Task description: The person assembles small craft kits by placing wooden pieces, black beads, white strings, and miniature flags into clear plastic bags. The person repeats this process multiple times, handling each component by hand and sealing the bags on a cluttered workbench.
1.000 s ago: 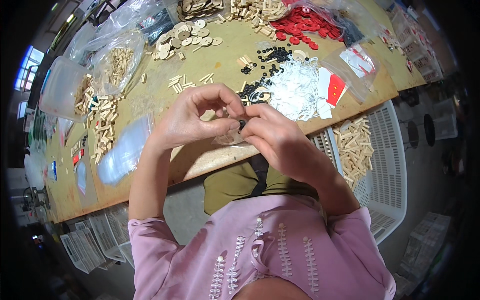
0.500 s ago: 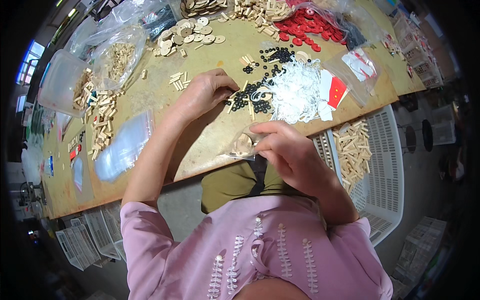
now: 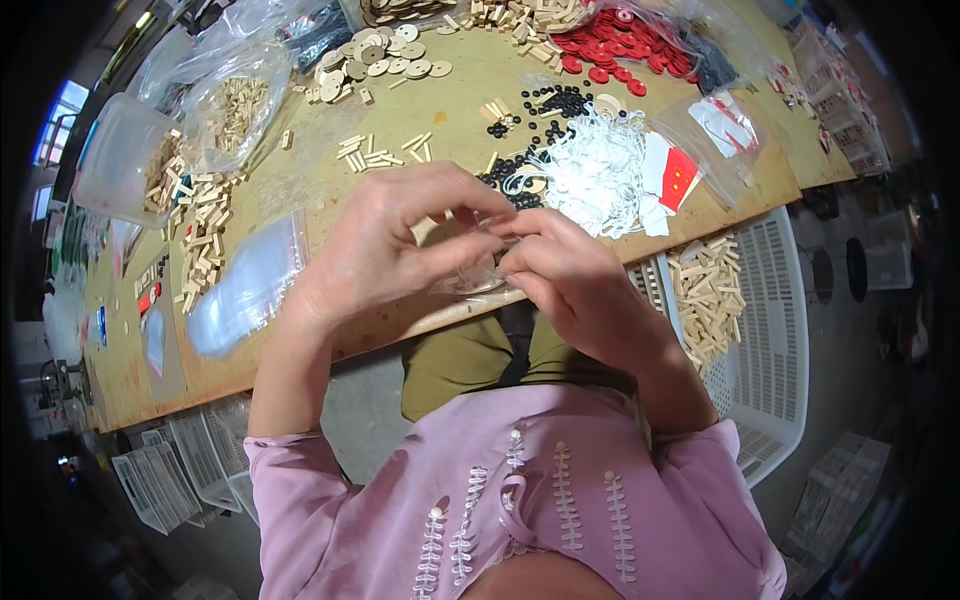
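Near the table's front edge my right hand [image 3: 565,262] is closed, pinching a small clear plastic bag [image 3: 470,283] by its upper edge. My left hand [image 3: 395,240] meets it at the bag's mouth, thumb and fingers bent inward. Whatever its fingertips hold is hidden. Pale contents could be made out in the bag half a second ago, but the hands now cover most of it. Just beyond the fingers lie small black beads [image 3: 512,172] and a tangled heap of white cords [image 3: 592,178].
Small wooden sticks [image 3: 370,155] lie past my left hand. A stack of clear bags [image 3: 250,285] sits at left. Wooden discs [image 3: 378,62] and red discs [image 3: 625,45] are heaped at the back. A white basket [image 3: 765,340] holding wooden blocks [image 3: 705,300] stands right of the table.
My left hand has left the black beads and come back toward me to the bag's mouth, touching my right fingers. My right hand has shifted slightly up and left with the bag.
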A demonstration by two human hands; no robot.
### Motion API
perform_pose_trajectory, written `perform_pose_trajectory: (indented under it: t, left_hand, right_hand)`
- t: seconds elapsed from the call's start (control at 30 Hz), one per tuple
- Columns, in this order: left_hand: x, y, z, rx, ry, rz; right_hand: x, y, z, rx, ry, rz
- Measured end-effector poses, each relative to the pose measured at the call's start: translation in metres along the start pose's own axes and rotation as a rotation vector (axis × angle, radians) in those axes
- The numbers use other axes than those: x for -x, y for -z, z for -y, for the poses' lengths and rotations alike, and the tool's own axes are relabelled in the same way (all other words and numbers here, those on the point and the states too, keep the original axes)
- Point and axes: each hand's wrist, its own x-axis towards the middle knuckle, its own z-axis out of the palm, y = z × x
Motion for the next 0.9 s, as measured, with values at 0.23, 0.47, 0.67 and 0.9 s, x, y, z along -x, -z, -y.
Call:
perform_pose_trajectory:
  t: [0.23, 0.47, 0.67, 0.9]
  left_hand:
    - [0.019, -0.001, 0.058, -0.279, 0.223, 0.054]
    - [0.007, -0.014, 0.080, -0.337, 0.119, 0.067]
    - [-0.004, -0.015, 0.079, -0.422, 0.109, 0.097]
    - [0.006, -0.032, 0.058, -0.384, 0.054, 0.071]
  right_hand:
    - [0.022, 0.004, 0.001, -0.007, 0.035, -0.019]
    - [0.027, 0.009, -0.002, 0.003, 0.019, -0.029]
    - [0.026, 0.010, -0.005, -0.027, 0.029, -0.038]
    - [0.029, 0.012, -0.005, -0.012, 0.006, -0.035]
